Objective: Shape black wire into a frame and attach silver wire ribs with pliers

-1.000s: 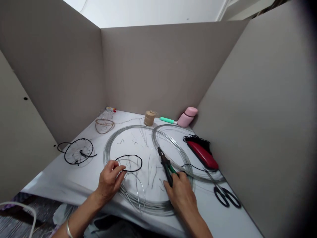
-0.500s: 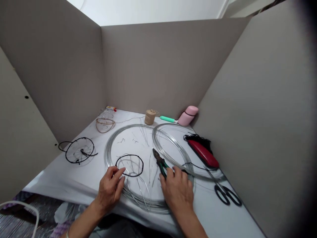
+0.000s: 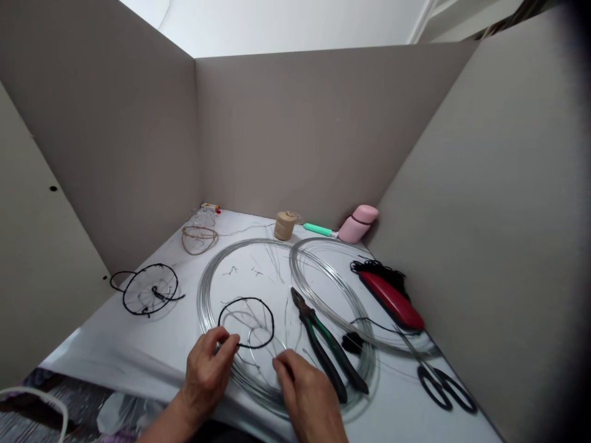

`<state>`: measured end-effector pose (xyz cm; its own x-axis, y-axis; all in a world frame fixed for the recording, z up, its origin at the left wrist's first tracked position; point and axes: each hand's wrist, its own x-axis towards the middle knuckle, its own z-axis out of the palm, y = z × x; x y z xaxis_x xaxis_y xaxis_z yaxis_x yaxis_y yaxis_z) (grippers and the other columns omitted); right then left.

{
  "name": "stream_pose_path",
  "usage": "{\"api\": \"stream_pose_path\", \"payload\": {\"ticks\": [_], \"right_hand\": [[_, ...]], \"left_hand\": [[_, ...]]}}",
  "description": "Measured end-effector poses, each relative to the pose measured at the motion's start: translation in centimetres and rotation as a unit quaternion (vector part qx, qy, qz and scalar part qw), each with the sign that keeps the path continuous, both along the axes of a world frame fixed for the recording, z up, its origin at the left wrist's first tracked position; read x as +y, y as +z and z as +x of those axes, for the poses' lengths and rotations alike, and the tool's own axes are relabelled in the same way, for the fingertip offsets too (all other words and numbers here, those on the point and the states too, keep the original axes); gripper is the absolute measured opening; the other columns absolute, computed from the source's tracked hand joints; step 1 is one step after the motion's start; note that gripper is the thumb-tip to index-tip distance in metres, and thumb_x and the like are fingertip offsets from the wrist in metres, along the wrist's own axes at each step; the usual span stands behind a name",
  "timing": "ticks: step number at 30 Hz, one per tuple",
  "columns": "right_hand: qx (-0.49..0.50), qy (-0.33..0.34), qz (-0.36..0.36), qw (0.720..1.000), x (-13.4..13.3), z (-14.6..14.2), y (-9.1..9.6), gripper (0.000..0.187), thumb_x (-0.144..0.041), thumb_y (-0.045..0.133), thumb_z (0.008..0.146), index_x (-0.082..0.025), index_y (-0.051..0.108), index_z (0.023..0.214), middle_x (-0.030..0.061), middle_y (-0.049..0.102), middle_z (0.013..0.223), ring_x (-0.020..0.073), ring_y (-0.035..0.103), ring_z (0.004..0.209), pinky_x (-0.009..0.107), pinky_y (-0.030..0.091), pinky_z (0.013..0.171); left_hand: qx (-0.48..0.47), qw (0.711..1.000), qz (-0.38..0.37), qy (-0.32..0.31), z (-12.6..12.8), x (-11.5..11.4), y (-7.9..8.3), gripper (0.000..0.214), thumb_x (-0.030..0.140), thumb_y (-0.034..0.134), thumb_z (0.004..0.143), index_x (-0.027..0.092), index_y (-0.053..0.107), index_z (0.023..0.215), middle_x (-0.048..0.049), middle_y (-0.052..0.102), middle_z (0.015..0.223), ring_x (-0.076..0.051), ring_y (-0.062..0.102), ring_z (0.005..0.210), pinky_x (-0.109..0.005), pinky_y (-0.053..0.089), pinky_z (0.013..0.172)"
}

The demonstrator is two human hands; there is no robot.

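My left hand (image 3: pixel 210 363) is closed in a pinch on the near left edge of a small wire frame, whose black-wrapped ring (image 3: pixel 272 320) stands tilted with bare silver wires running from it. Close by on the right, my right hand (image 3: pixel 307 394) is closed, thumb against forefinger, where thin wire ends (image 3: pixel 277 347) of the frame reach its fingertips. Green-handled pliers (image 3: pixel 323 344) lie untouched with handles spread beside my right hand. Under both hands rests a large coil of silver wire (image 3: pixel 203 289); loose wire bits (image 3: pixel 231 271) lie inside it.
On the left are a black-wrapped wire piece (image 3: pixel 150 289) and a brown one (image 3: pixel 199 240). Along the back stand a twine spool (image 3: pixel 285 226), a green-handled tool (image 3: pixel 318 229) and a pink flask (image 3: pixel 357 224). A second wire coil (image 3: pixel 332 277), red object (image 3: pixel 392 298) and scissors (image 3: pixel 446 387) lie right.
My right hand has let go of the pliers, which now lie on the coil, and moved left to the wire ends. My left hand stays at the ring. The view has shifted slightly.
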<state>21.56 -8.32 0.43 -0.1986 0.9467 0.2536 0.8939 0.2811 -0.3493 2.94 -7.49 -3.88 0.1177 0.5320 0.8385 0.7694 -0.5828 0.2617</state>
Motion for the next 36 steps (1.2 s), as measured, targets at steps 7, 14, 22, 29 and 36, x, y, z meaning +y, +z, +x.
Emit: {"api": "stream_pose_path", "payload": {"ticks": [7,14,22,29,36], "right_hand": [[0.165,-0.002,0.079,0.983,0.8,0.7,-1.3,0.023,-0.032,0.040,0.087,-0.021,0.058,0.077,0.0032,0.065,0.070,0.0162,0.062,0.064,0.024,0.044,0.061],[0.359,-0.111,-0.059,0.925,1.1,1.6,-0.7,0.029,-0.046,0.048,0.079,-0.020,0.056,0.069,0.0001,0.058,0.054,0.0164,0.058,0.051,0.024,0.045,0.046],[0.505,-0.128,-0.103,0.847,0.9,1.4,-0.1,0.031,-0.048,0.060,0.069,-0.017,0.057,0.066,0.0011,0.060,0.057,0.0150,0.059,0.051,0.023,0.047,0.042],[0.540,-0.119,-0.106,0.826,0.2,1.4,-0.4,0.029,-0.045,0.064,0.068,-0.017,0.054,0.068,0.0013,0.063,0.062,0.0156,0.063,0.055,0.022,0.048,0.044],[0.459,-0.069,-0.056,0.884,-0.5,1.5,-0.8,0.022,-0.039,0.055,0.079,-0.020,0.049,0.069,0.0027,0.062,0.068,0.0165,0.065,0.063,0.024,0.052,0.051]], "left_hand": [[0.021,0.999,0.026,0.027,-0.3,0.9,0.2,0.025,0.007,0.043,0.085,0.017,0.058,0.101,-0.0084,0.059,0.090,-0.017,0.061,0.083,-0.025,0.053,0.070],[0.016,0.994,-0.079,0.078,-0.6,1.6,1.3,0.029,0.016,0.042,0.087,0.015,0.049,0.116,-0.0114,0.055,0.098,-0.019,0.060,0.080,-0.028,0.053,0.064],[0.068,0.993,-0.015,-0.091,3.6,-2.5,3.0,0.022,0.008,0.052,0.079,0.017,0.053,0.099,-0.0053,0.055,0.077,-0.016,0.052,0.067,-0.029,0.042,0.059],[0.190,0.978,-0.080,-0.029,6.3,-0.6,1.2,0.018,0.009,0.042,0.084,0.015,0.057,0.091,-0.0058,0.057,0.074,-0.021,0.049,0.070,-0.035,0.035,0.063],[0.182,0.976,-0.108,-0.058,6.1,0.0,0.0,0.016,0.009,0.042,0.086,0.017,0.056,0.084,-0.0049,0.056,0.076,-0.019,0.047,0.067,-0.031,0.037,0.060]]}}
